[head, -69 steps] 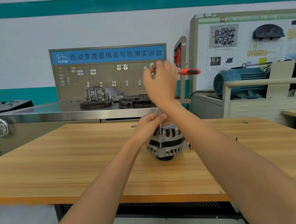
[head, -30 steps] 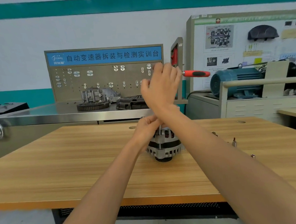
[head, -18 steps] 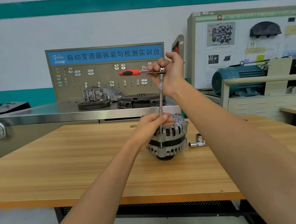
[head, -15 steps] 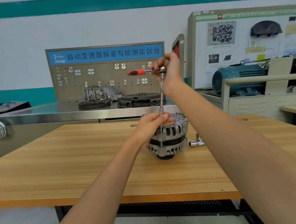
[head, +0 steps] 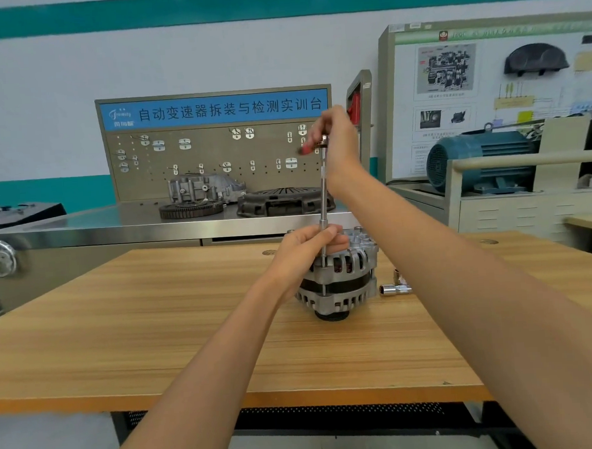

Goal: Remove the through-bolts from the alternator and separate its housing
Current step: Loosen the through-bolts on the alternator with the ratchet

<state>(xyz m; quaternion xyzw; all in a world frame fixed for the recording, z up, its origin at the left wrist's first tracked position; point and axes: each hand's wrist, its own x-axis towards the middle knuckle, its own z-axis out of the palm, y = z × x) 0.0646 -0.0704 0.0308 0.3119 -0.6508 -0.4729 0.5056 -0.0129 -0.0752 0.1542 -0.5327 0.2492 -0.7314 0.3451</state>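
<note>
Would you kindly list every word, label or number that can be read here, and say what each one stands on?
"自动变速器拆装与检测实训台": white characters on the blue banner topping the pegboard.
Logo at the banner's left end: small script and characters, too blurred to read.
Green header strip of the display board: blurred, unreadable.
Captions under that board's pictures: too small to read.
Alternator: no readable marking.

Loose sockets (head: 395, 288) lie on the wooden table (head: 156, 334) just right of the hands. Beyond them, a clutch cover (head: 283, 201), ring gear (head: 191, 209) and pegboard (head: 215, 149); far right, a blue motor (head: 480, 159).
</note>
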